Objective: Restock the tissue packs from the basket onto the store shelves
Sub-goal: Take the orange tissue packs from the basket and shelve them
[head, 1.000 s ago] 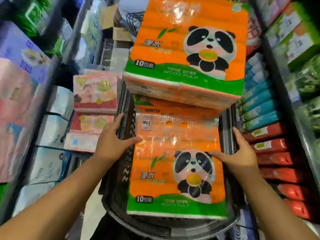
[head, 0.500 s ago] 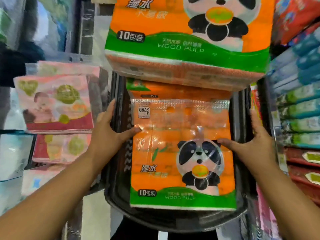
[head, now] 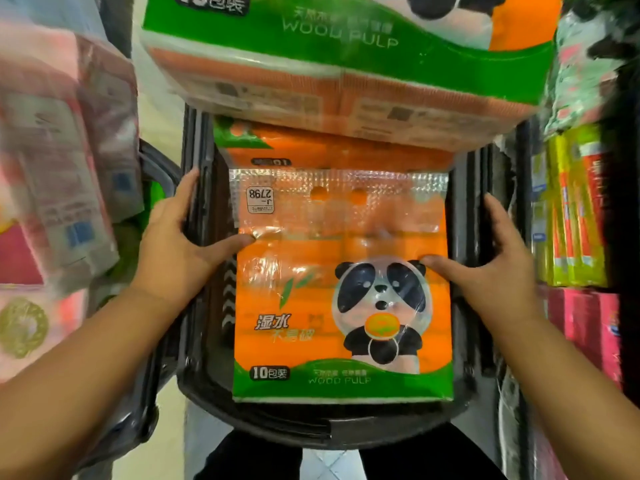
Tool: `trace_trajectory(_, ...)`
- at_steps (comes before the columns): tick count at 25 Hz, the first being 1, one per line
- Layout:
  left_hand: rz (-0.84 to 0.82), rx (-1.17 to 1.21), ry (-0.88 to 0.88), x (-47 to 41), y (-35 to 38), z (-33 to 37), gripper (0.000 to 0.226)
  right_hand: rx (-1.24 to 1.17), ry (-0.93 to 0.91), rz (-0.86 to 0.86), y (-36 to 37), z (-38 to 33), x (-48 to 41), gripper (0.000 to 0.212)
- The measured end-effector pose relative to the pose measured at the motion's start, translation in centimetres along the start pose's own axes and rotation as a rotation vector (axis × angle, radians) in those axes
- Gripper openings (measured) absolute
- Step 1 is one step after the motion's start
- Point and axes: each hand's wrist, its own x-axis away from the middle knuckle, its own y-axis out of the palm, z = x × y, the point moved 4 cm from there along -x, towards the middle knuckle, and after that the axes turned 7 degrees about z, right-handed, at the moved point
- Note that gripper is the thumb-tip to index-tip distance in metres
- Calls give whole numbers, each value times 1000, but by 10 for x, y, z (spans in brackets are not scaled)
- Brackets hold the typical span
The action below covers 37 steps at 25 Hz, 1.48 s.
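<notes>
Left hand (head: 180,247) and right hand (head: 488,271) lie straight-fingered along the black basket (head: 294,427), thumbs pressing the glossy orange tissue pack (head: 294,299)

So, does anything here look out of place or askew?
The upper tissue pack sits piled above the rim of the basket at its far end, not nested inside like the near pack; it may slide off.

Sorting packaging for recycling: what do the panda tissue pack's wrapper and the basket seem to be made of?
The panda tissue pack is wrapped in thin glossy plastic film, judging by its wrinkles, glare and clear embossed top strip. The basket looks like dark moulded plastic with a dull sheen and ribbed rim, though that is uncertain.
</notes>
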Motion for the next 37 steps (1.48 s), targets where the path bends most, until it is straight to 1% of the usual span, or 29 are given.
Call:
trace_trajectory(6, -19, -38, 0, -13, 16, -31, 107, -35, 60, -4, 38, 19, 4, 113)
trace_trajectory(10, -67, -167, 54, -18, 25, -39, 101, -64, 92, 10, 46, 23, 12, 101)
trace_trajectory(13, -106, -193, 42, -19, 26, -39, 100, -56, 113, 20, 46, 24, 15, 94)
trace_trajectory(17, -138, -230, 17, -14, 30, -35, 97, -38, 124, 13, 46, 25, 7, 96)
trace_trajectory(19, -182, -254, -10, -10, 33, -36, 96, -7, 134, -8, 46, 26, 6, 92)
trace_trajectory(22, -259, -306, -1, -8, 36, -41, 96, 54, 151, -30, 47, 23, 9, 86)
trace_trajectory(25, -272, -317, -28, -8, 37, -45, 97, 113, 172, -52, 48, 23, 8, 90)
trace_trajectory(29, -284, -302, -57, -9, 34, -36, 102, 258, 137, -163, 42, 14, 10, 96)
trace_trajectory(31, -305, -286, -71, -9, 31, -35, 103, 316, 134, -205, 40, 8, 14, 95)
trace_trajectory(34, -308, -255, -37, -6, 20, -32, 107, 374, 125, -233, 38, 1, 20, 89)
trace_trajectory(37, -329, -244, 44, 5, 4, -21, 103, 379, 111, -247, 30, -8, 30, 83)
